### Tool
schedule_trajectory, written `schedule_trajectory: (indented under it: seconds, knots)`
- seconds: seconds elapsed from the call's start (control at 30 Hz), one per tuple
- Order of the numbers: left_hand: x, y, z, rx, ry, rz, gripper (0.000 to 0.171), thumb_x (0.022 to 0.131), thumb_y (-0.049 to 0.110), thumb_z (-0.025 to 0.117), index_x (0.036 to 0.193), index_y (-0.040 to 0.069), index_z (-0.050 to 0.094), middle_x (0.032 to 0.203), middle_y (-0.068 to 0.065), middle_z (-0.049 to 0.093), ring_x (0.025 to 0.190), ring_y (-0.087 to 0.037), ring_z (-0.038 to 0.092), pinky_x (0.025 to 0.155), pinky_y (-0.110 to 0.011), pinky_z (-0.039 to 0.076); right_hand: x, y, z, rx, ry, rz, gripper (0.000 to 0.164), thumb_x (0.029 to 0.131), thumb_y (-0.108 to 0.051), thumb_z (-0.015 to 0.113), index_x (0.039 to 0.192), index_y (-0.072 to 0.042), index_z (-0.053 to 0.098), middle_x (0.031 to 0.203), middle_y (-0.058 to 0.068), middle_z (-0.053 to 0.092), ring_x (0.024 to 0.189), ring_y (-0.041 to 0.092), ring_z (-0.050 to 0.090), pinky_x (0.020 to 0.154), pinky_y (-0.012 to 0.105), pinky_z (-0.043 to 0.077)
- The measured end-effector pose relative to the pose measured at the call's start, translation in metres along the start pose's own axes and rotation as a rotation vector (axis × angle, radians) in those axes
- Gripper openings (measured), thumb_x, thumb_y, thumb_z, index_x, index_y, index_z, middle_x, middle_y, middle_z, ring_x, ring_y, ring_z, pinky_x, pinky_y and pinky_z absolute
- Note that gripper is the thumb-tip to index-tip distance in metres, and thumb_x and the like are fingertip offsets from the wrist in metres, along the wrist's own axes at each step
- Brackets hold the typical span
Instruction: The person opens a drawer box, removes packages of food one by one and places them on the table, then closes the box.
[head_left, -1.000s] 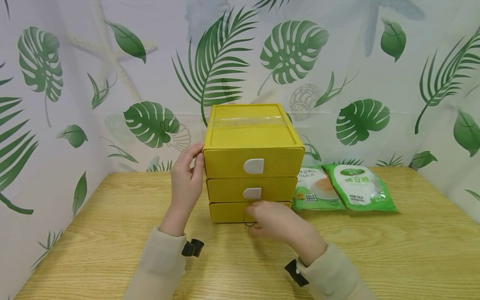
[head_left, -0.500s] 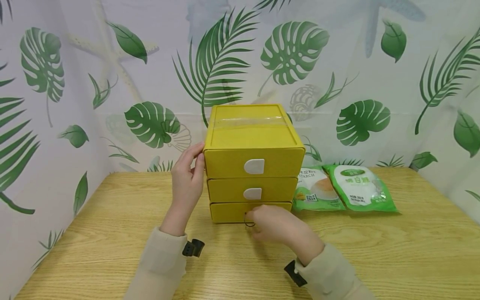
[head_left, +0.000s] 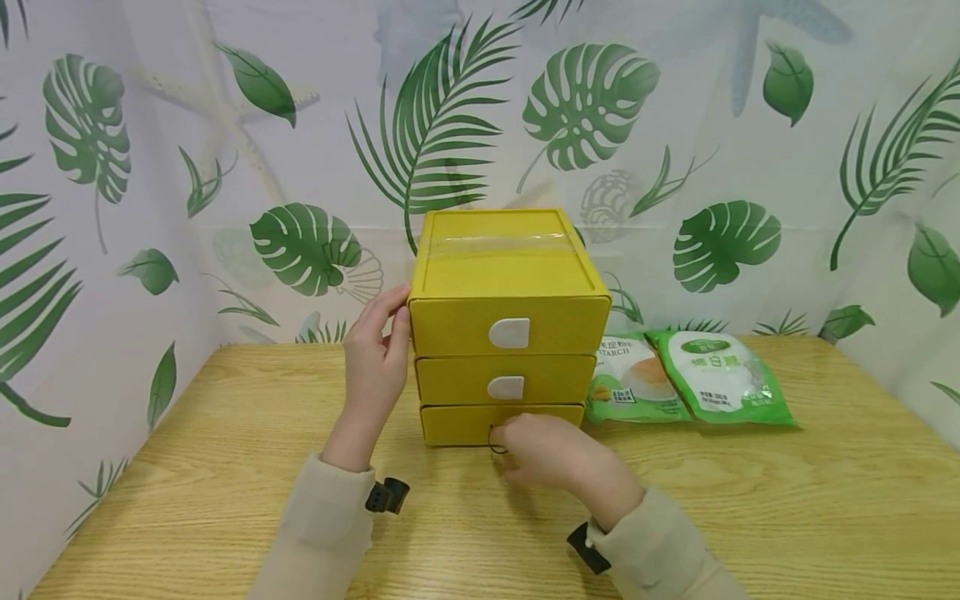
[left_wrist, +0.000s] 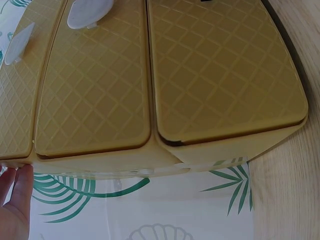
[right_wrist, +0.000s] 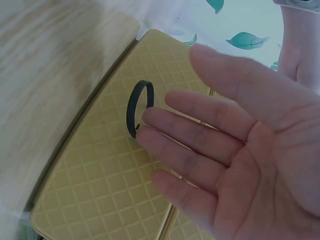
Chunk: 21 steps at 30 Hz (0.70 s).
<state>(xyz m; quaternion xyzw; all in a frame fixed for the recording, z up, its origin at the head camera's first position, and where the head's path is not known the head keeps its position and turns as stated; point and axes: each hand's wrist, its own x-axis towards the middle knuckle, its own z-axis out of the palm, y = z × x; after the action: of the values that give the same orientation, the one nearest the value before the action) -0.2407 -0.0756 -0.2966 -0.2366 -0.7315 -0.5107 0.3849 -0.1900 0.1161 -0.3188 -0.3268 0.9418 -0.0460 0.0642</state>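
A yellow three-drawer box (head_left: 495, 275) stands on the table, its drawers pushed in. The upper two drawers carry white tabs, and the bottom drawer (head_left: 453, 425) has a thin black loop handle (right_wrist: 133, 110). My left hand (head_left: 375, 358) rests its fingers against the box's left side, near the top edge. My right hand (head_left: 551, 450) is at the bottom drawer. In the right wrist view its fingers are extended with the thumb apart, and the middle fingertips meet the loop's edge. Whether a fingertip sits inside the loop, I cannot tell.
Right of the box lie two green-and-white packets, a starch bag (head_left: 633, 379) and a second bag (head_left: 720, 375) overlapping it. The wooden table (head_left: 750, 500) ends at a leaf-printed cloth backdrop (head_left: 300, 167) behind and on both sides.
My right hand has shifted slightly down and toward me beside the black loop. The left hand keeps its place on the box, and the drawers have not moved.
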Motion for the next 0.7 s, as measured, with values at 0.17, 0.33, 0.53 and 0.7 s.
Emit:
schedule_trajectory:
  seconds: [0.17,0.33,0.53,0.7]
  knots:
    - [0.0004,0.0009,-0.0003,0.004,-0.002,0.007,0.025,0.091,0.003,0.047,0.112,-0.004,0.057,0.110,-0.014,0.057,0.096,-0.019,0.055,0.063,-0.029,0.053,0.0009,-0.0007,0.0010,-0.007,-0.006,-0.013,0.010,0.075,-0.012,0.067,0.079,-0.009,0.058,0.071,-0.003,0.051,0.062,0.011,0.045,0.057,0.028,0.043]
    - [0.0003,0.0002,-0.0003,0.011,0.000,0.010,0.025,0.091,0.003,0.047,0.112,-0.004,0.057,0.110,-0.013,0.057,0.096,-0.019,0.055,0.064,-0.028,0.053,0.0020,-0.0004,0.0025,0.004,-0.020,-0.023,0.009,0.076,-0.012,0.066,0.081,-0.009,0.059,0.072,-0.004,0.051,0.062,0.010,0.043,0.057,0.026,0.042]
    - [0.0002,0.0004,-0.0003,0.008,0.003,0.014,0.025,0.090,0.003,0.048,0.112,-0.004,0.057,0.110,-0.014,0.057,0.097,-0.020,0.055,0.063,-0.029,0.053,0.0028,0.0006,0.0041,0.017,-0.025,-0.024,0.008,0.076,-0.011,0.066,0.077,-0.010,0.058,0.070,-0.005,0.048,0.061,0.011,0.042,0.055,0.024,0.039]
    - [0.0001,0.0010,-0.0003,0.009,0.004,0.016,0.025,0.090,0.003,0.048,0.112,-0.004,0.057,0.110,-0.014,0.057,0.097,-0.020,0.055,0.063,-0.028,0.053,0.0025,0.0011,0.0056,0.050,-0.032,-0.024,0.011,0.074,-0.009,0.066,0.074,-0.011,0.055,0.067,-0.006,0.046,0.059,0.010,0.041,0.053,0.023,0.038]
